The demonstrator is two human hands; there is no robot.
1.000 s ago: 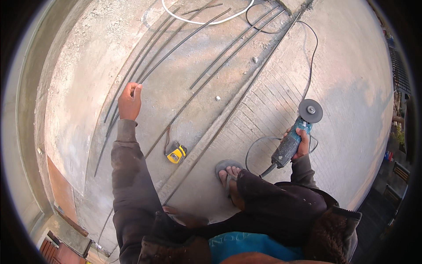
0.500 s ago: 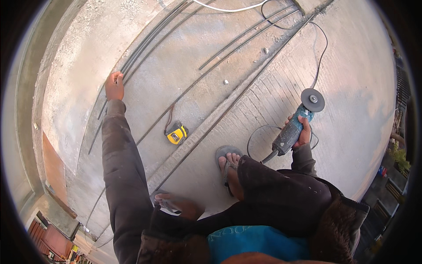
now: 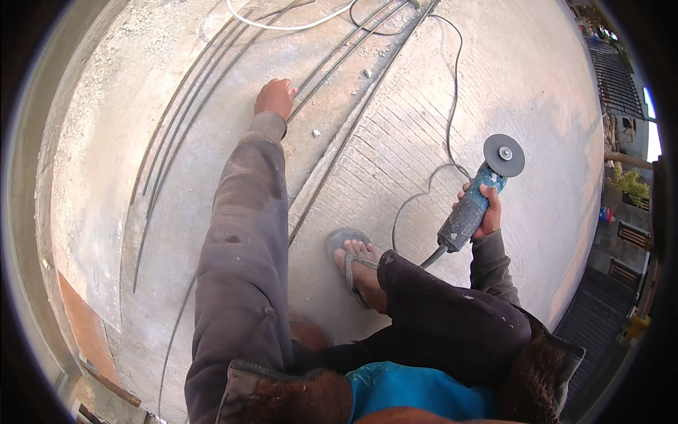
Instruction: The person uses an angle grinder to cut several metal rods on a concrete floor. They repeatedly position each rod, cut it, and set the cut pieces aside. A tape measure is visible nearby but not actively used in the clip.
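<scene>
My left hand (image 3: 274,97) is at the near end of a thin steel rod (image 3: 318,69) on the concrete, its fingers curled over the end. A second rod (image 3: 339,65) runs just right of it and passes under my forearm. In my right hand (image 3: 487,212) is a blue-grey angle grinder (image 3: 466,215), gripped around its body. Its dark cutting disc (image 3: 504,155) points away from me and is raised off the floor. The grinder's cord (image 3: 397,226) loops out from its rear. Whatever lies under my left forearm is hidden.
Several loose rods (image 3: 189,116) lie to the left. A white cable or hose (image 3: 296,28) curves across the far end. Small stones (image 3: 316,133) lie near a long groove (image 3: 346,141) in the concrete. My sandalled foot (image 3: 360,265) stands just right of it.
My left hand has let go of the bundle of rods at left and moved right to another rod. The bundled rods now lie spread apart. My left sleeve now hides the yellow tape measure's spot.
</scene>
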